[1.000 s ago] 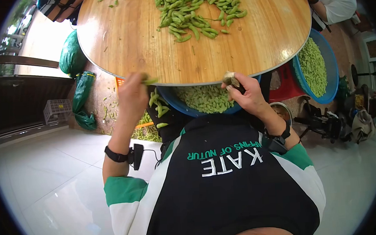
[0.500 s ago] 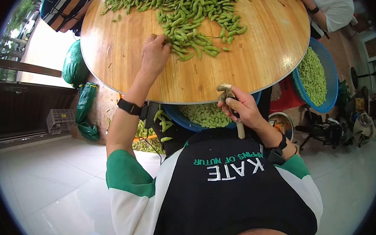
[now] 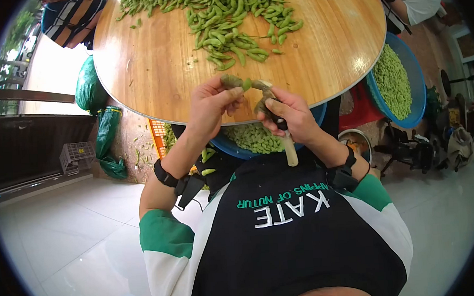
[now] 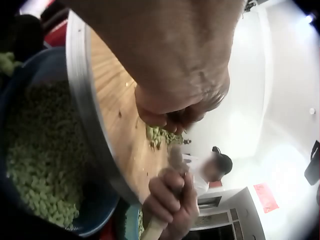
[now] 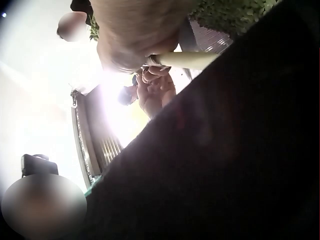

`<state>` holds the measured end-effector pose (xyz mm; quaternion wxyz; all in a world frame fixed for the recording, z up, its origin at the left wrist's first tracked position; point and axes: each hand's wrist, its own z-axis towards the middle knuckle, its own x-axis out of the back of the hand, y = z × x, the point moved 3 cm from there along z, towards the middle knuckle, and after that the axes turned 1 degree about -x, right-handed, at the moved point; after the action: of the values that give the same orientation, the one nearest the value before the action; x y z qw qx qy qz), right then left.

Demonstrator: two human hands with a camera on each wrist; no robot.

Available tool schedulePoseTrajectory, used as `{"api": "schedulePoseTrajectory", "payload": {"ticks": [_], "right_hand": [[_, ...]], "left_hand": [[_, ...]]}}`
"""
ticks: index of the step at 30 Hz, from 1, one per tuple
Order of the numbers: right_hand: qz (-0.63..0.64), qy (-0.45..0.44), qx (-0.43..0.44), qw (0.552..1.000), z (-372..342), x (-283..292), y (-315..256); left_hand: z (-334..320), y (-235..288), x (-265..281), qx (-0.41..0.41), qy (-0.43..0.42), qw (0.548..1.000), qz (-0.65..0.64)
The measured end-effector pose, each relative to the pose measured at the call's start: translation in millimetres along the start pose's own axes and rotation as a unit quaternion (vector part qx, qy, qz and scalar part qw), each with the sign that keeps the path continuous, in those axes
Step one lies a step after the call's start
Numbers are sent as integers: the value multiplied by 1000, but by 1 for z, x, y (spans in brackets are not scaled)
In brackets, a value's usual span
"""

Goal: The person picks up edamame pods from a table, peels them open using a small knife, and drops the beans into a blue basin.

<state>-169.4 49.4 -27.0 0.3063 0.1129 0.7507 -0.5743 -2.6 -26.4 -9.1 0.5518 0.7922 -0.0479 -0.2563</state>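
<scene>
Over the near edge of the round wooden table (image 3: 151, 72), the left hand (image 3: 207, 106) pinches a green pod (image 3: 246, 84) between thumb and fingertips. Close beside it, the right hand (image 3: 292, 115) grips a tool with a pale handle (image 3: 291, 151) that points down toward the lap. Brownish coverings show on some fingertips of both hands. Below the hands, a blue basin of shelled beans (image 3: 255, 138) sits under the table edge. The left wrist view shows the left hand (image 4: 175, 100) with its fingers curled inward, above the right hand (image 4: 172, 200). In the right wrist view the pale handle (image 5: 187, 60) sticks out of the fist.
A heap of pods (image 3: 229, 18) lies on the far part of the table. At the right stands another blue basin of beans (image 3: 393, 84). An orange basket (image 3: 157, 135) and green sacks (image 3: 108, 128) are at the left. Two other people sit at the table's far sides.
The left hand has come back from the pod heap to the right hand, with a pod between its fingers. The right hand has risen slightly and moved left, still gripping the tool.
</scene>
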Motion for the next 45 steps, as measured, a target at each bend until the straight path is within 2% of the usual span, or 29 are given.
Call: {"api": "schedulePoseTrajectory", "payload": {"ticks": [9,12,14,18,20,21,23,27,28,29,30,31,32,33,35,36,38,39,41,42,44,45], "right_hand": [[40,-34,-2,999,-7,-6,9],[35,-24,-8,999,-8,-6,10],[52,-14,-4,999,-9,-7,8],[36,6,13,999,-8,-3,6],[93,-9,-7,996,-9,-2,4],[93,-9,-8,996,-10,1,4],[130,-48,-22,990,-10,4,5],[153,-67,-48,985,-14,3,2],[194,-40,-61,978,-13,5,4],[235,-13,-73,969,-12,7,5],[238,-18,-72,969,-12,9,9],[237,-17,-70,969,-12,10,9],[254,-23,-70,964,-13,8,10],[271,-30,-72,960,-14,7,11],[295,-38,-73,952,-13,3,7],[319,-46,-73,944,-13,1,6],[325,-51,-77,941,-14,5,10],[330,-57,-83,938,-14,6,12],[325,-50,-83,941,-17,3,12],[319,-43,-81,943,-18,3,11],[297,-28,-72,952,-20,4,12],[275,-13,-64,959,-20,6,12]], "left_hand": [[-12,-18,-14,-4,-3,1000,-15],[-14,-19,-15,-22,-1,1000,-1],[-15,-18,-14,-60,-5,996,65],[-9,-20,-14,-49,-19,998,27],[-6,-21,-16,38,-51,994,-94],[-6,-21,-14,38,-50,994,-95],[-7,-23,-18,143,-123,959,-211],[-7,-31,-20,173,-156,935,-269],[-2,-30,-17,101,-110,982,-115],[1,-27,-14,24,-60,997,43],[0,-26,-16,24,-61,997,44],[-4,-11,-21,-189,-55,942,271],[-12,-1,-29,-382,-42,794,470],[-13,-1,-30,-381,-42,795,470],[-19,2,-38,-508,-15,610,608],[-20,4,-40,-508,-15,610,608],[-20,8,-42,-480,-44,669,566],[-20,7,-39,-479,-43,669,567],[-11,-2,-26,-293,-77,845,442],[-12,-4,-28,-292,-76,845,442],[-12,-12,-30,-180,-40,941,284],[-11,-10,-30,-181,-40,941,285]]}}
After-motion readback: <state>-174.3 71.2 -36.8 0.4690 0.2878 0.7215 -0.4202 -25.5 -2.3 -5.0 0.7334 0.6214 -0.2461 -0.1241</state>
